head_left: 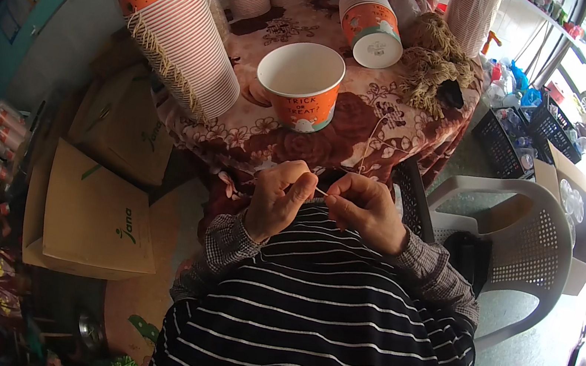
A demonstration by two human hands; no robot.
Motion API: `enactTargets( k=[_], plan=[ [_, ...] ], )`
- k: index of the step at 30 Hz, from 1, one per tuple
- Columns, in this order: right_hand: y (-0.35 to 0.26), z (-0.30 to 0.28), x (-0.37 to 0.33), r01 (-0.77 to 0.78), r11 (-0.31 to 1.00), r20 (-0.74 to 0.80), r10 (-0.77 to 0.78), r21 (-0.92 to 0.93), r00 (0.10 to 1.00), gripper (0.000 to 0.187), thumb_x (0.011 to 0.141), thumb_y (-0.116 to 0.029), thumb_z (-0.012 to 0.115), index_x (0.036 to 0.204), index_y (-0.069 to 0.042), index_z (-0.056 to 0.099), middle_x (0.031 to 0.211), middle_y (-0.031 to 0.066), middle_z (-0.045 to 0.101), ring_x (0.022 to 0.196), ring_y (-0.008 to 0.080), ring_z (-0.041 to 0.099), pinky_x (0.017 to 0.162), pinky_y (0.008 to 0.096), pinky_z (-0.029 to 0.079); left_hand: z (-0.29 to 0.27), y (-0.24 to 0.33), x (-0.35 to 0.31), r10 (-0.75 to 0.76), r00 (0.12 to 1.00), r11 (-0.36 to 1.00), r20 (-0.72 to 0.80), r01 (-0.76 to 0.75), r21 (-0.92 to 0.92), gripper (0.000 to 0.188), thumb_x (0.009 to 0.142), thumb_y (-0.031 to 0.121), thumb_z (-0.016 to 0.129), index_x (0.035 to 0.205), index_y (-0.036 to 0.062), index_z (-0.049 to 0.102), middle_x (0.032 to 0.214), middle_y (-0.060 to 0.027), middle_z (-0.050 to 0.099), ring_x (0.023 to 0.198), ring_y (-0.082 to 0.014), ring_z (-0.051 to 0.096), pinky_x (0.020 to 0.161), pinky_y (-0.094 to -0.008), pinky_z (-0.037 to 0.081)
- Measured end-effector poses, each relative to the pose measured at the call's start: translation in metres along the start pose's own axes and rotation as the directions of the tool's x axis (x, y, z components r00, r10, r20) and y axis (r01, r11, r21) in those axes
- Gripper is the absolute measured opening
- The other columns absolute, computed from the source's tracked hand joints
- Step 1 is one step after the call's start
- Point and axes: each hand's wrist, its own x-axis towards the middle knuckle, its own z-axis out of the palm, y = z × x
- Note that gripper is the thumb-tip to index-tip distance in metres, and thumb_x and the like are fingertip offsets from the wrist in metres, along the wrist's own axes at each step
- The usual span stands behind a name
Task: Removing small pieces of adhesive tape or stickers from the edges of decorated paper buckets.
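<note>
At dial centre, noted left hand (278, 200) and right hand (370, 212) with fingertips closed on a thin pale strand (320, 192). Judged light, limp, prone to slipping; best pinched near either end. Toward twelve, recorded floral tablecloth (352, 133) bearing orange paper cup (302, 106); at three, grey plastic chair (523, 249); at nine, cardboard carton (99, 204).

Small workroom, stacked tubs (187, 41), cardboard boxes (91, 207)

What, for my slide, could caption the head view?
Left hand and right hand hold a thin pale strand near a round orange paper tub.
</note>
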Motion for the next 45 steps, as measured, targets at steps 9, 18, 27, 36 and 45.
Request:
enactTargets(
  k=[9, 18, 27, 36, 45],
  plan=[
    [0.014, -0.006, 0.010, 0.436, 0.756, 0.051, -0.474, -0.488, 0.879, 0.010, 0.091, -0.012, 0.066, 0.092, -0.002, 0.063, 0.074, -0.0013, 0.061, 0.062, 0.0051, 0.053, 0.057, 0.0199, 0.044, 0.001, 0.011, 0.005, -0.060, 0.998, 0.996, 0.010, 0.059, 0.066, 0.033, 0.097, 0.015, 0.056, 0.067, 0.0008, 0.051, 0.059, -0.0031, 0.052, 0.052, -0.0076, 0.047, 0.047, -0.0245, 0.037],
    [-0.007, -0.004, 0.000, -0.094, 0.993, -0.037, 0.091, -0.074, 0.995, 0.012, 0.090, -0.007, 0.064, 0.099, -0.001, 0.058, 0.076, -0.0029, 0.057, 0.068, 0.0040, 0.053, 0.062, 0.0206, 0.047, 0.002, 0.002, 0.003, -0.096, 0.995, 0.994, 0.025, 0.097, -0.048, 0.028, 0.098, 0.014, 0.054, 0.073, 0.0016, 0.053, 0.060, -0.0007, 0.051, 0.053, -0.0056, 0.046, 0.049, -0.0227, 0.037],
    [0.002, -0.008, 0.002, 0.185, 0.932, -0.101, -0.226, -0.313, 0.969, 0.015, 0.088, -0.006, 0.066, 0.099, -0.004, 0.057, 0.070, -0.0055, 0.051, 0.063, 0.0013, 0.045, 0.056, 0.0192, 0.039, 0.003, 0.000, 0.003, -0.070, 0.995, 0.998, 0.074, 0.070, -0.002, 0.012, 0.095, 0.010, 0.057, 0.087, 0.0014, 0.055, 0.075, -0.0017, 0.054, 0.066, -0.0074, 0.051, 0.060, -0.0228, 0.042],
    [0.006, -0.009, 0.004, 0.172, 0.950, -0.176, -0.223, -0.262, 0.959, 0.010, 0.089, -0.008, 0.066, 0.094, -0.003, 0.060, 0.074, -0.0038, 0.057, 0.068, 0.0016, 0.050, 0.059, 0.0191, 0.042, 0.005, 0.003, 0.006, -0.048, 0.997, 0.998, 0.066, 0.046, 0.029, 0.008, 0.090, 0.005, 0.063, 0.090, 0.0011, 0.056, 0.084, -0.0044, 0.058, 0.076, -0.0119, 0.057, 0.069, -0.0242, 0.046],
    [0.004, -0.011, 0.004, 0.207, 0.933, -0.138, -0.256, -0.294, 0.957, 0.013, 0.094, -0.013, 0.061, 0.090, -0.001, 0.060, 0.074, -0.0021, 0.056, 0.061, 0.0037, 0.051, 0.054, 0.0194, 0.042, 0.007, -0.003, 0.007, 0.125, 0.991, 0.951, 0.049, -0.134, 0.279, 0.010, 0.087, 0.008, 0.067, 0.086, 0.0039, 0.058, 0.080, -0.0060, 0.060, 0.077, -0.0232, 0.060, 0.073, -0.0333, 0.047]
  ],
)
